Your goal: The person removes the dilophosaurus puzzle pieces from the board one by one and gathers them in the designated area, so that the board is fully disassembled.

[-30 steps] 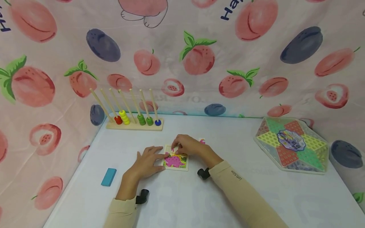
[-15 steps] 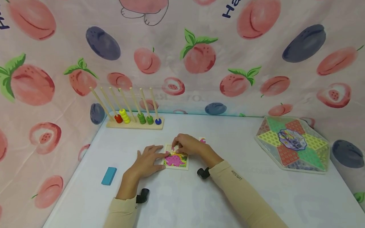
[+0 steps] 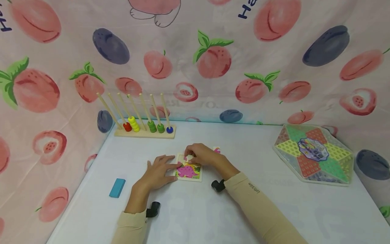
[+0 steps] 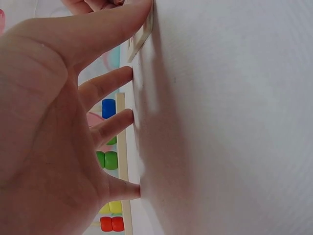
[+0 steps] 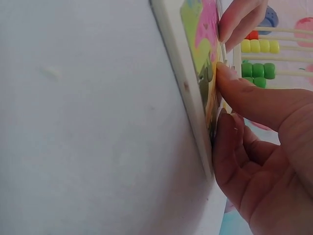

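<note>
Bending the fingers of the right hand (image 3: 201,154) over the far half of the dinosaur puzzle (image 3: 187,172), in from the far edge of the bench (image 3: 243,134), any pinch there impossible to tell, while spreading those of the left hand (image 3: 155,173) against the puzzle's left side.

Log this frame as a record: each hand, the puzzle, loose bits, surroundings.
left_hand: left hand, fingers spread, touching puzzle's left side
right_hand: right hand, fingers curled at puzzle's upper part; whether it pinches a piece is unclear
puzzle: dinosaur puzzle, flat on table, upper part partly hidden
loose_piece: pink-marked piece, beyond right wrist, apart from puzzle
far_left: bead abacus; red, yellow, green, blue beads
near_left: blue block, left of left hand
far_right: clear case with coloured panels
backdrop: fruit-print cloth
</note>
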The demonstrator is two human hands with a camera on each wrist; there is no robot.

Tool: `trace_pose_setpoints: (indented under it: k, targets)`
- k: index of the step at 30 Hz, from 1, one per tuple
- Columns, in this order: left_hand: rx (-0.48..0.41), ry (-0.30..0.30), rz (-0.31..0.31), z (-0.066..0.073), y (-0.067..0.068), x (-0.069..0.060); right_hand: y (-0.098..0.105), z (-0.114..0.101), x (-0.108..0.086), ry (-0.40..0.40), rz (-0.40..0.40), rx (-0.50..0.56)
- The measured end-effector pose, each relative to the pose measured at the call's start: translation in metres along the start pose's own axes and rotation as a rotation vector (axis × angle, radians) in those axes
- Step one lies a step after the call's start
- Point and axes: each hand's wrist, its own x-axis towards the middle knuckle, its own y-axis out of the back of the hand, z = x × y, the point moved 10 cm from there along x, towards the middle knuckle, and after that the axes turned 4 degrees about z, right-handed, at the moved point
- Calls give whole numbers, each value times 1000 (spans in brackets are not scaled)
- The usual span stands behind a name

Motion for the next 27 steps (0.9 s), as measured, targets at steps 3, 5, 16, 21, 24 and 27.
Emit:
trace_pose_setpoints:
  k: [3, 5, 16, 21, 24, 27]
  targets:
    - [2, -1, 0, 0, -1, 0, 0, 1, -1, 5, 9, 15]
    - [1, -1, 0, 0, -1, 0, 1, 1, -1, 12, 17, 20]
    - [-1, -5, -1, 0, 0, 1, 3, 3, -3, 62, 42, 58]
    - [-7, -4, 3, 1, 1, 0, 4, 5, -3, 73, 59, 89]
    - [-12, -1, 0, 1, 1, -1, 6, 5, -4, 61, 72, 107]
    - [-5, -2, -1, 2, 2, -1, 7, 9, -5, 40, 93, 132]
